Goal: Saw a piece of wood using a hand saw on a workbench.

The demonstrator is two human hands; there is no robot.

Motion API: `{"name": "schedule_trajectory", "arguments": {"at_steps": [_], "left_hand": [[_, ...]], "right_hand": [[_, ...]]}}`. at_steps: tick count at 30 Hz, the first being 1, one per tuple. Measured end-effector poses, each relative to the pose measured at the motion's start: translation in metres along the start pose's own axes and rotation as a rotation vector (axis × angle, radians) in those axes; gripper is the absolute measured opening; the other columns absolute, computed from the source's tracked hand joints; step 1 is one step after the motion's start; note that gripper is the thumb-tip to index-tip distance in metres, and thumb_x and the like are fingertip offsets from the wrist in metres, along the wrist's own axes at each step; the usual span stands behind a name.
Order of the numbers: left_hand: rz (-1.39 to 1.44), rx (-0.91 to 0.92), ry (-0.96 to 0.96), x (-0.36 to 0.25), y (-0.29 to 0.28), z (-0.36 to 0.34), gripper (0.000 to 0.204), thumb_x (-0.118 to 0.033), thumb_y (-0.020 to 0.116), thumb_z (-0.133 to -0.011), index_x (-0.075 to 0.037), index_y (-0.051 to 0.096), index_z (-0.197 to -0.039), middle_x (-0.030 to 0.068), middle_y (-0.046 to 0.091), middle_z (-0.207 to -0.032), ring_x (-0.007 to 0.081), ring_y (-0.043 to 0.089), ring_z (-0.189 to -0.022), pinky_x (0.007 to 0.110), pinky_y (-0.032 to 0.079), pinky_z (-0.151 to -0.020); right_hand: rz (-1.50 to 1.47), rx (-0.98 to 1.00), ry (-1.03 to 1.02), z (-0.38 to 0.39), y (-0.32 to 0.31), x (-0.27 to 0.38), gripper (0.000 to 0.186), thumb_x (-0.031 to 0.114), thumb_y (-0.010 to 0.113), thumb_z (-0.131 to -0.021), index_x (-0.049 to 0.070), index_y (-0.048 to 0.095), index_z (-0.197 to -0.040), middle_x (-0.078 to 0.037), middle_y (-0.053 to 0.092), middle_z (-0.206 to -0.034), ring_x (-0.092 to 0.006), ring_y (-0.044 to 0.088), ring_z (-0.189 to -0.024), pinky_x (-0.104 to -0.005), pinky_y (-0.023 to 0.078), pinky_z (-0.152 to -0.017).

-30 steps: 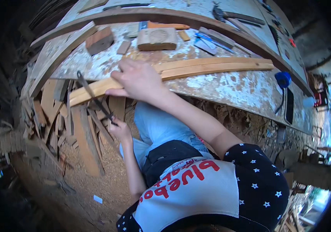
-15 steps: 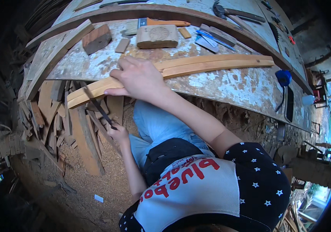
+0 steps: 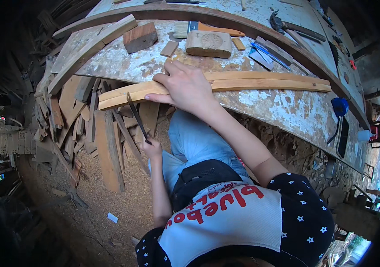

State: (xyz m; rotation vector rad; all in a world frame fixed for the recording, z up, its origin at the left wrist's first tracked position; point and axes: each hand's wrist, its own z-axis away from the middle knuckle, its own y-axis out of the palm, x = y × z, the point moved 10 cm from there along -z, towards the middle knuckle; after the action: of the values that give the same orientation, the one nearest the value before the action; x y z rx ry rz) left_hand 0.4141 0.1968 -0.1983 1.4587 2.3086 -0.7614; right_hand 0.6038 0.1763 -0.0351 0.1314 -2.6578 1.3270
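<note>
My right hand (image 3: 185, 86) presses flat on a long, slightly curved light wooden strip (image 3: 265, 82) that lies along the front edge of the paint-stained workbench (image 3: 296, 111). My left hand (image 3: 152, 147) is below the bench edge, gripping the handle end of a thin dark metal tool (image 3: 137, 116). The tool slants up and to the left, and its tip meets the strip near its left end, just left of my right thumb.
On the bench lie a carved wooden block (image 3: 208, 43), a dark wood block (image 3: 140, 38), small offcuts, a hammer (image 3: 288, 26) and a second curved plank (image 3: 94, 44). Scrap boards (image 3: 105, 147) lean under the bench over a sawdust-covered floor. A blue object (image 3: 340, 107) hangs at the bench's right edge.
My left hand and the tool have shifted right along the strip, closer to my right hand, and the tool stands steeper. My right hand stays on the strip.
</note>
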Motion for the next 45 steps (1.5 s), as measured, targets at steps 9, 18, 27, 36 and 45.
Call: {"name": "schedule_trajectory", "arguments": {"at_steps": [9, 18, 27, 36, 45], "left_hand": [[-0.002, 0.315, -0.450, 0.020, 0.021, 0.011, 0.041, -0.026, 0.042, -0.097, 0.002, 0.048, -0.068, 0.0166, 0.042, -0.049, 0.0335, 0.044, -0.043, 0.043, 0.030, -0.045], [0.096, 0.299, -0.457, 0.029, 0.026, 0.004, 0.046, -0.031, 0.040, -0.098, 0.002, 0.047, -0.066, 0.0162, 0.038, -0.046, 0.0307, 0.041, -0.040, 0.043, 0.027, -0.043], [-0.005, 0.309, -0.392, 0.045, 0.009, 0.030, 0.046, -0.029, 0.039, -0.097, 0.004, 0.049, -0.067, 0.0198, 0.042, -0.049, 0.0352, 0.046, -0.043, 0.044, 0.030, -0.045], [-0.061, 0.299, -0.398, 0.046, 0.002, 0.034, 0.047, -0.029, 0.039, -0.097, 0.002, 0.049, -0.064, 0.0178, 0.044, -0.047, 0.0347, 0.046, -0.042, 0.044, 0.031, -0.044], [-0.032, 0.344, -0.574, 0.089, -0.056, 0.085, 0.041, -0.024, 0.041, -0.097, -0.001, 0.044, -0.063, 0.0018, 0.039, -0.051, 0.0123, 0.040, -0.049, 0.035, 0.027, -0.045]], "right_hand": [[0.019, 0.060, 0.018, 0.002, 0.001, -0.004, 0.048, 0.056, 0.059, -0.078, 0.009, 0.068, -0.084, -0.008, 0.057, -0.080, -0.0224, 0.061, -0.082, -0.0334, 0.051, -0.067], [0.026, 0.036, 0.023, -0.005, -0.003, -0.004, 0.048, 0.056, 0.060, -0.078, 0.009, 0.068, -0.085, -0.009, 0.056, -0.080, -0.0227, 0.061, -0.082, -0.0345, 0.050, -0.067], [0.023, 0.068, 0.034, 0.000, 0.001, -0.003, 0.051, 0.058, 0.060, -0.077, 0.010, 0.070, -0.089, -0.008, 0.057, -0.082, -0.0220, 0.062, -0.083, -0.0338, 0.051, -0.068], [0.068, 0.059, 0.048, -0.004, -0.001, -0.003, 0.052, 0.059, 0.060, -0.076, 0.010, 0.070, -0.090, -0.008, 0.059, -0.083, -0.0227, 0.062, -0.083, -0.0340, 0.051, -0.069], [0.060, 0.076, 0.094, -0.002, 0.002, -0.004, 0.052, 0.059, 0.062, -0.075, 0.011, 0.071, -0.093, -0.008, 0.060, -0.085, -0.0239, 0.063, -0.085, -0.0357, 0.052, -0.070]]}}
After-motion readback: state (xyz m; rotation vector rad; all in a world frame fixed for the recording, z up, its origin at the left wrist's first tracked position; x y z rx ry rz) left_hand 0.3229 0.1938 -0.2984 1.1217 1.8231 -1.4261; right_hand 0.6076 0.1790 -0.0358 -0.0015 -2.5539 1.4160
